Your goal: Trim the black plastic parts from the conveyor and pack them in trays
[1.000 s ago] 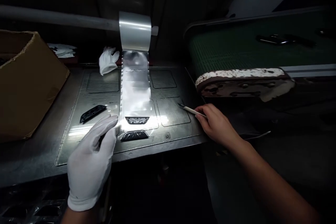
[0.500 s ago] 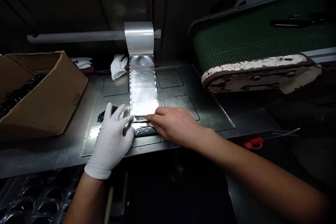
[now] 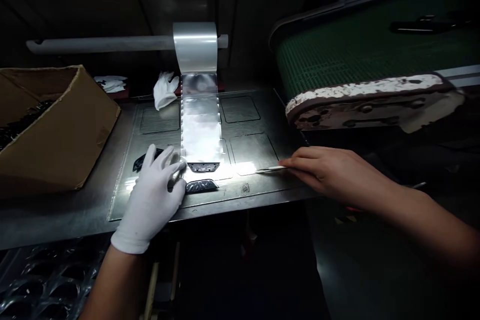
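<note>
My left hand, in a white glove, lies flat with fingers spread on the metal work plate, pressing the left edge of a clear film strip that runs down from a roll. A small black plastic part sits under the film's end, and a second one lies just in front of it. A third black part shows behind my gloved fingers. My bare right hand rests to the right on the plate's edge, fingers closed on a thin white blade tool.
An open cardboard box holding dark parts stands at the left. A green conveyor belt with a worn white end rises at the right. Crumpled white gloves lie at the back. A dark moulded tray sits below left.
My right hand has pulled back from the film's end to the right, holding the thin tool. The left hand stays pressed beside the film.
</note>
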A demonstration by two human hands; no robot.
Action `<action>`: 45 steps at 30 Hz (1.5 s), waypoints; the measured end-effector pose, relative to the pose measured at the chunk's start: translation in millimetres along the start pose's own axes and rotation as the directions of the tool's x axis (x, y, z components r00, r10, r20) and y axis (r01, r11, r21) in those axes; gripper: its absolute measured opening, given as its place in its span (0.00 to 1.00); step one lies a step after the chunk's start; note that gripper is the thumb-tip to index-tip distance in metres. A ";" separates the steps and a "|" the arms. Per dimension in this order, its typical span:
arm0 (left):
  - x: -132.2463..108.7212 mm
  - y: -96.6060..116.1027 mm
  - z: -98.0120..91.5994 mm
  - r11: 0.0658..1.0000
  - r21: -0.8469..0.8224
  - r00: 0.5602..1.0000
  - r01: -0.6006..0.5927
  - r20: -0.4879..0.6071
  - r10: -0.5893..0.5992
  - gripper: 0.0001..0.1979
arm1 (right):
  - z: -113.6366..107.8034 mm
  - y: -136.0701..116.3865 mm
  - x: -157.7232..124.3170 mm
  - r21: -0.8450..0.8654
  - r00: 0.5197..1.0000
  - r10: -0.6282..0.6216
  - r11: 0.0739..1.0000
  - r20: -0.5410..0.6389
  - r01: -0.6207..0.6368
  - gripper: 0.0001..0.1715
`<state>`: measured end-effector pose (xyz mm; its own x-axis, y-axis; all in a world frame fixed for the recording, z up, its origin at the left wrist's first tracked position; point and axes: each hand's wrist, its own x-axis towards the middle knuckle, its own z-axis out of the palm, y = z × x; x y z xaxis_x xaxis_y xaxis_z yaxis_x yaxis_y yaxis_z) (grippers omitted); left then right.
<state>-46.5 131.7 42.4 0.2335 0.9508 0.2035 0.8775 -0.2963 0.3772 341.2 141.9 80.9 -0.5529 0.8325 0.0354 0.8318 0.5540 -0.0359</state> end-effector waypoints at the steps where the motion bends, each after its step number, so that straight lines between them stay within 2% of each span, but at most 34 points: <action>1: -2.3 0.5 -0.5 1.000 -0.024 1.000 0.002 -0.028 -0.003 0.16 | 3.2 7.8 -10.6 0.023 0.999 0.035 0.999 -0.018 -0.034 0.16; 4: -9.4 5.4 -3.5 0.995 -0.053 0.994 -0.080 -0.073 0.076 0.16 | 22.0 15.3 -24.5 0.142 0.984 0.135 0.983 -0.118 -0.117 0.18; 7: -10.4 15.5 -7.4 0.969 0.021 0.969 -0.247 0.021 0.247 0.15 | 48.1 13.5 -13.9 0.236 0.937 0.220 0.959 -0.270 -0.157 0.20; 10: -3.7 24.9 -8.8 0.927 0.126 0.933 -0.352 0.124 0.338 0.16 | 68.3 13.2 1.7 0.249 0.860 0.327 0.938 -0.392 -0.243 0.20; 12: 2.0 27.0 -7.6 0.912 0.179 0.928 -0.369 0.135 0.349 0.17 | 74.4 13.2 6.1 0.262 0.825 0.366 0.925 -0.431 -0.274 0.21; 17: 1.2 26.2 -0.5 0.933 0.134 0.942 -0.334 0.006 0.337 0.14 | 73.6 10.8 -1.5 0.290 0.820 0.354 0.926 -0.449 -0.240 0.20; 22: -35.4 46.7 -5.8 0.955 -0.093 0.938 -0.281 -0.239 0.253 0.07 | 74.2 14.9 -4.6 0.297 0.829 0.352 0.925 -0.434 -0.237 0.20; 25: -57.6 68.7 -11.9 0.902 -0.372 0.942 -0.218 -0.323 0.095 0.09 | 69.6 11.4 -4.3 0.286 0.834 0.350 0.927 -0.427 -0.243 0.22; 27: -66.4 81.2 -11.5 0.818 -0.541 0.926 -0.197 -0.378 -0.027 0.11 | 61.6 -6.4 -6.6 0.296 0.812 0.363 0.923 -0.457 -0.246 0.25; 29: -72.7 89.5 -7.5 0.780 -0.595 0.898 -0.195 -0.429 -0.102 0.12 | 52.5 -42.0 -12.1 0.414 0.799 0.370 0.894 -0.474 -0.169 0.25; 30: -76.3 92.1 -4.4 0.778 -0.596 0.892 -0.199 -0.440 -0.109 0.11 | 49.1 -65.5 -15.6 0.531 0.817 0.368 0.842 -0.444 -0.091 0.24; 31: -80.6 93.9 -0.5 0.777 -0.593 0.892 -0.212 -0.441 -0.094 0.10 | 47.4 -91.0 -19.2 0.688 0.864 0.348 0.725 -0.365 -0.001 0.24; 32: -85.8 94.8 4.3 0.780 -0.583 0.899 -0.228 -0.433 -0.061 0.09 | 47.8 -116.5 -22.4 0.851 0.932 0.284 0.523 -0.225 0.046 0.24; 33: -92.0 94.8 10.1 0.785 -0.568 0.907 -0.247 -0.420 -0.019 0.09 | 50.5 -140.1 -25.1 0.963 0.980 0.185 0.267 -0.076 0.024 0.26; 34: -98.9 93.8 17.3 0.794 -0.549 0.912 -0.262 -0.410 0.017 0.10 | 55.2 -159.9 -27.0 0.999 0.995 0.096 0.023 0.022 -0.025 0.28; 35: -106.1 91.6 26.0 0.808 -0.528 0.919 -0.262 -0.393 0.042 0.13 | 61.4 -175.0 -28.2 0.984 0.996 0.050 -0.166 0.078 -0.069 0.28; 36: -113.1 88.1 36.3 0.822 -0.520 0.927 -0.235 -0.375 0.028 0.16 | 68.4 -184.8 -28.6 0.952 0.993 0.051 -0.292 0.109 -0.090 0.26; 37: -119.4 83.4 47.8 0.828 -0.531 0.934 -0.181 -0.356 -0.024 0.18 | 75.6 -189.7 -28.2 0.929 0.987 0.093 -0.359 0.129 -0.087 0.24; 38: -124.6 77.7 60.1 0.823 -0.556 0.949 -0.114 -0.305 -0.075 0.18 | 82.1 -190.5 -26.8 0.918 0.978 0.143 -0.388 0.153 -0.087 0.21; 39: -128.6 71.5 72.6 0.793 -0.608 0.952 -0.030 -0.259 -0.163 0.19 | 87.7 -188.7 -24.8 0.912 0.968 0.174 -0.397 0.184 -0.102 0.20; 41: -132.9 60.9 94.8 0.727 -0.683 0.938 0.069 -0.204 -0.280 0.30 | 95.1 -182.0 -19.9 0.891 0.950 0.149 -0.412 0.273 -0.191 0.18; 43: -134.1 57.5 109.0 0.681 -0.727 0.948 0.082 -0.154 -0.279 0.38 | 98.6 -177.1 -16.4 0.840 0.923 0.099 -0.459 0.372 -0.289 0.20; 45: -134.2 62.4 112.5 0.673 -0.739 0.974 0.042 -0.121 -0.194 0.39 | 101.7 -175.4 -16.6 0.793 0.883 0.102 -0.496 0.458 -0.354 0.23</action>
<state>24.0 -4.3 -63.1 0.0065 0.9721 0.2344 0.2905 -0.2261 0.9298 199.4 31.9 -14.9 -0.4261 0.7959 -0.4302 -0.2556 -0.5620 -0.7867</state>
